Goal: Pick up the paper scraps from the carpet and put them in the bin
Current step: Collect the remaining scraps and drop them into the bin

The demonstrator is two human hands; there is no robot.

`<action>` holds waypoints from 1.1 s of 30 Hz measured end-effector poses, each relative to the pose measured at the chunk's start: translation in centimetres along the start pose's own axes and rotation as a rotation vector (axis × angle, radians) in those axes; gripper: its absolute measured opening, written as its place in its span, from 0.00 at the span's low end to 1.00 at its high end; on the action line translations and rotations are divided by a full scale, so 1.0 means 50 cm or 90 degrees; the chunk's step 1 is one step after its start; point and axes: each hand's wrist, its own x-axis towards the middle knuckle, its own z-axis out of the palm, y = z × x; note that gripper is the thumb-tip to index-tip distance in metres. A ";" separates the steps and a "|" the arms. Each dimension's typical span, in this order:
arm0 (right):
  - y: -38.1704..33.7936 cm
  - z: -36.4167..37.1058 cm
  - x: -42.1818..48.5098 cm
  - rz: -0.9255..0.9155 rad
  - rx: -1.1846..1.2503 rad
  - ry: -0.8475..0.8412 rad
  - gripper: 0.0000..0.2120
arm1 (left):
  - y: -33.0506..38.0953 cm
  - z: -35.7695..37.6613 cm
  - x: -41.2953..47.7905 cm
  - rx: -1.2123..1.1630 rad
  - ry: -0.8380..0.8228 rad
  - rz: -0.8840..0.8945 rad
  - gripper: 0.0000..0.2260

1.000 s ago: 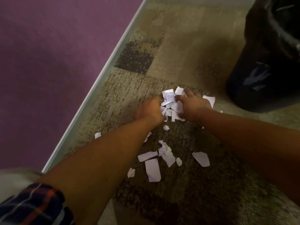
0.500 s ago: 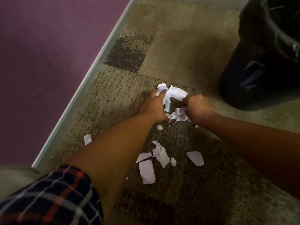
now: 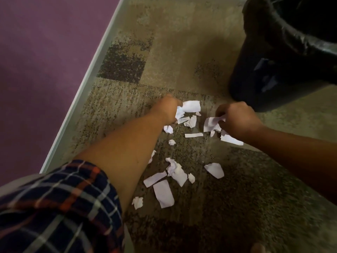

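On the carpet (image 3: 182, 61), both hands' fingers clutch paper scraps (image 3: 189, 106) lying every which way.

- Paper scraps (image 3: 176, 172) lie scattered on the carpet (image 3: 182, 57), between the two forearms.
- The bin (image 3: 284, 57) stands at far right, beyond them.
- The wall (image 3: 45, 52) runs along the carpet's left.

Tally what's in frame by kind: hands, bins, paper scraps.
hands: 2, the left hand and the right hand
bin: 1
paper scraps: about 17; those at the hands overlap, so not exact
total: about 20
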 end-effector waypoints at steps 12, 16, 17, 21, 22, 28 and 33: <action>-0.060 -0.092 -0.027 -0.048 0.036 0.034 0.08 | 0.004 -0.039 -0.076 -0.178 0.041 -0.043 0.12; -0.097 -0.168 -0.026 -0.100 0.046 0.058 0.05 | -0.004 -0.114 -0.109 -0.360 0.104 -0.093 0.16; -0.105 -0.190 -0.023 -0.110 0.046 0.067 0.04 | -0.003 -0.135 -0.120 -0.390 0.119 -0.096 0.18; -0.127 -0.289 -0.022 -0.118 0.107 0.133 0.03 | 0.016 -0.228 -0.164 -0.515 0.166 -0.091 0.17; -0.130 -0.315 -0.026 -0.112 0.134 0.149 0.03 | 0.026 -0.253 -0.172 -0.530 0.177 -0.082 0.15; -0.103 -0.472 -0.053 -0.113 0.276 0.218 0.05 | 0.136 -0.408 -0.189 -0.686 0.274 -0.012 0.04; -0.011 -0.581 -0.050 -0.073 0.242 0.310 0.07 | 0.273 -0.483 -0.160 -0.795 0.248 0.040 0.04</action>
